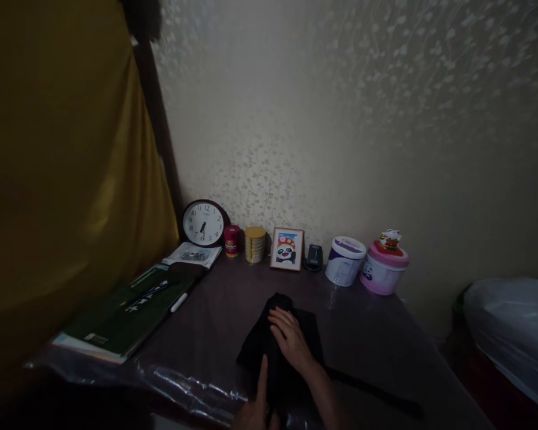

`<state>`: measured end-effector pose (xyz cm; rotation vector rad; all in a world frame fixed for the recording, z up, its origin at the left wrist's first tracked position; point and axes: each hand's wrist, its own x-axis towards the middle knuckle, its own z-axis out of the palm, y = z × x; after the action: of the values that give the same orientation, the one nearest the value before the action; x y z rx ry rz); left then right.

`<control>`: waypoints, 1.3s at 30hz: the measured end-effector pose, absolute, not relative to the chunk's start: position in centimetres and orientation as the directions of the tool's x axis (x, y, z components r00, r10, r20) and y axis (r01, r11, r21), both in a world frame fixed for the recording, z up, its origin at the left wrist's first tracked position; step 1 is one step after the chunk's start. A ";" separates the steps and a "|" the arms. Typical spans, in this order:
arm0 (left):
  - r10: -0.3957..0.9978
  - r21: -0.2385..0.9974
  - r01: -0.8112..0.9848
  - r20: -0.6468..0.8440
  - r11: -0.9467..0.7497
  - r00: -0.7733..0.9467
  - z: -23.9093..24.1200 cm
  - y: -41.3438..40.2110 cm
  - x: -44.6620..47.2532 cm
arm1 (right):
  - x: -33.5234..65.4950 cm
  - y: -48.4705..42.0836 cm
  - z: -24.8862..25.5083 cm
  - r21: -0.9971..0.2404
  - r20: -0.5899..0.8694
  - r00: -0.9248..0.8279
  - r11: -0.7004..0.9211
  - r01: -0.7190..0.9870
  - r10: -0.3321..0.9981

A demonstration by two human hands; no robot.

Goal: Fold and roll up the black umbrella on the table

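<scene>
Dim light falls on a dark table (206,334) pushed against a wall papered with a pale flower pattern (341,119), and a yellow curtain (58,167) hangs down the left side. Near the front edge of the table lies a black cloth (269,334), folded into a loose bundle. The right hand (291,337) lies flat on top of it, palm down, fingers spread and not closed around anything. The left hand (256,406) shows only partly at the bottom edge; its index finger is stretched out and presses on the near part of the cloth, while the other fingers are out of sight, so their grip cannot be told.

Along the wall stands a row of things: a round clock (203,223), a small red tin (232,240), a gold tin (255,243), a framed panda picture (287,248), a small dark device (314,257), a white tub (345,260) and a pink tub (384,266) with a little figure on its lid. To the left lie a green book (125,316) with a white pen (178,303) beside it and a leaflet (192,255). A clear plastic sheet (174,382) covers the front edge, and a plastic-wrapped bundle (515,334) sits at the far right
</scene>
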<state>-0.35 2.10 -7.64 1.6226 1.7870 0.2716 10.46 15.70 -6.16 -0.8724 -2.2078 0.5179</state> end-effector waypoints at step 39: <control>0.975 0.667 0.721 -0.218 0.187 -0.050 -8.1 1.0 0.0 | 11.1 8.6 -1.5 -0.871 0.287 -0.407 0.413 0.266 0.867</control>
<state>-0.01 0.97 -8.11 1.5916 1.8299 0.5098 11.12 8.64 -1.51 -0.9667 -1.8929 0.9807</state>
